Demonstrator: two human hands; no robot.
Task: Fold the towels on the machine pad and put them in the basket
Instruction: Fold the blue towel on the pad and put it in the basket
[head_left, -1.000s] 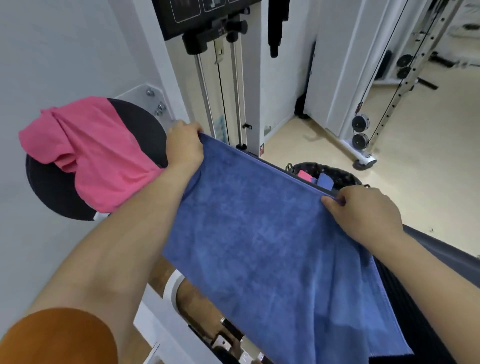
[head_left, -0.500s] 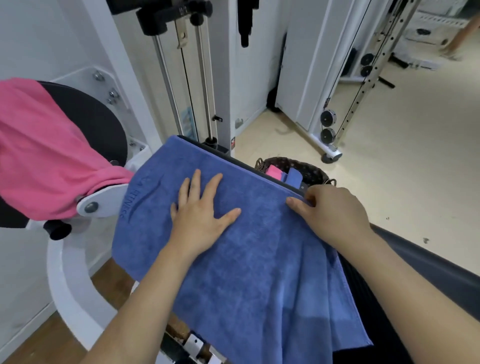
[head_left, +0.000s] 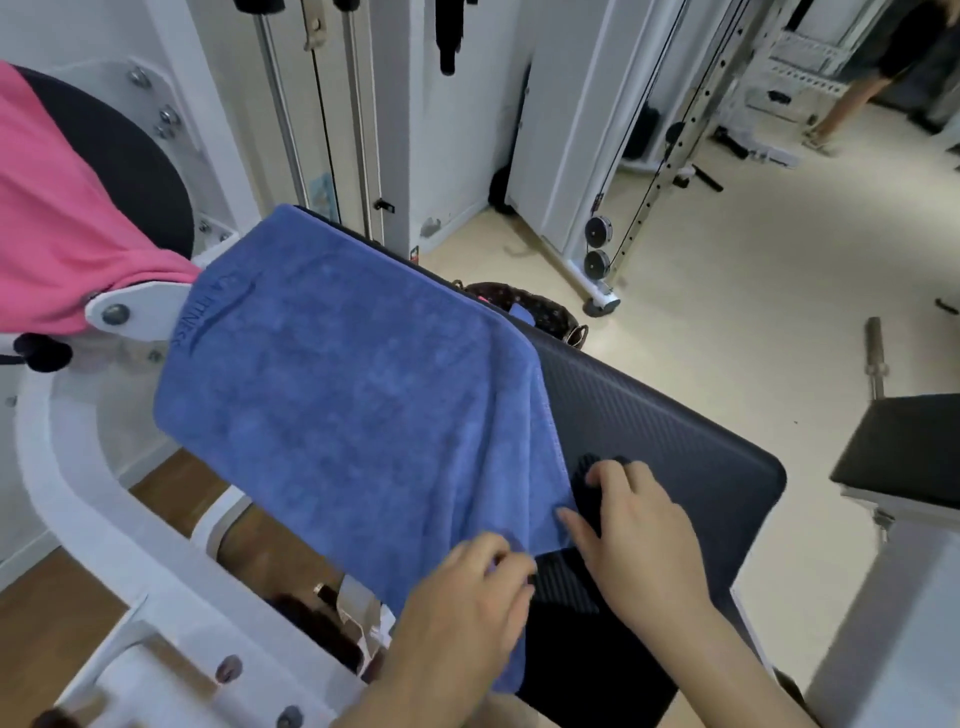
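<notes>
Your blue towel (head_left: 337, 395) lies spread over the left part of the dark machine pad (head_left: 665, 441), with its left side hanging off the pad's edge. Your left hand (head_left: 462, 618) curls its fingers round the towel's near hem and grips it. Your right hand (head_left: 644, 535) rests on the pad at the towel's near right corner with bent fingers; through the blur I cannot tell whether it pinches the hem. The pink towel (head_left: 57, 223) drapes over the round black pad (head_left: 130, 171) at left. The basket (head_left: 540, 306) sits beyond the machine pad, partly hidden.
</notes>
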